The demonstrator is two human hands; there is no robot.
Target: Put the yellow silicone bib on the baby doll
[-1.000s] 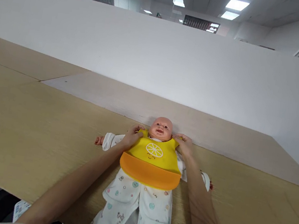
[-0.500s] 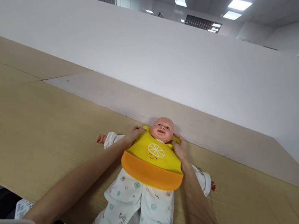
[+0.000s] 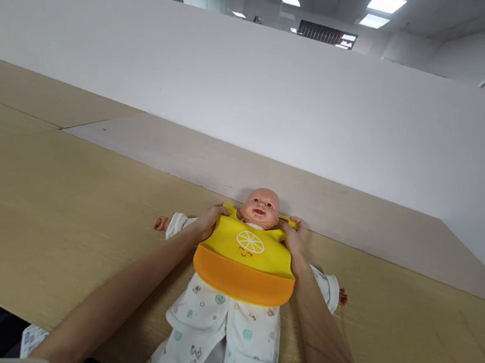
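Note:
A baby doll (image 3: 261,204) lies on its back, arms spread, in a white printed outfit (image 3: 223,332). Over its chest rests a yellow bib (image 3: 227,237) with a lemon-slice face and an orange pocket along the bottom. My left hand (image 3: 211,221) grips the bib's upper edge at the doll's shoulder, left of the head. On the other side of the head, my right hand (image 3: 297,238) pinches the bib's neck strap, which stretches out from behind the doll's neck. Whether the strap is fastened behind the neck is hidden.
The doll lies on a light wooden table (image 3: 81,211), its head near a pale raised strip (image 3: 175,143) by the white wall (image 3: 239,83). A white printed label or paper (image 3: 31,339) shows below the table's front edge at lower left.
Both hands have moved slightly outward, drawing the bib's neck parts away from the head. More of the yellow strap shows on the right. The view has shifted slightly.

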